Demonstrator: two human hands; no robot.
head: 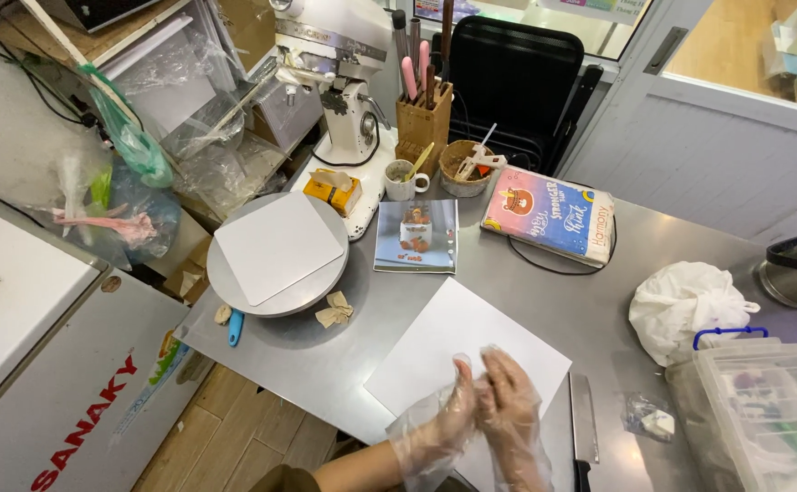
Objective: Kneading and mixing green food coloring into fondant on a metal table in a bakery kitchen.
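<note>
Both my hands wear thin clear plastic gloves and meet over the near edge of a white square board (457,342) on the steel table (590,292). My left hand (448,410) presses against my right hand (512,415), fingers touching, tugging at the glove; neither holds any object. A round grey turntable (325,282) stands to the left with a white square board (277,246) on it. A small decorated cake (416,230) sits on a square card behind the board.
A knife (583,424) lies right of my hands. A clear plastic box (763,410), a white bag (685,305), a colourful book (551,214), a mug (403,179), a knife block (423,114) and a stand mixer (344,82) ring the table. A chest freezer (43,346) stands at left.
</note>
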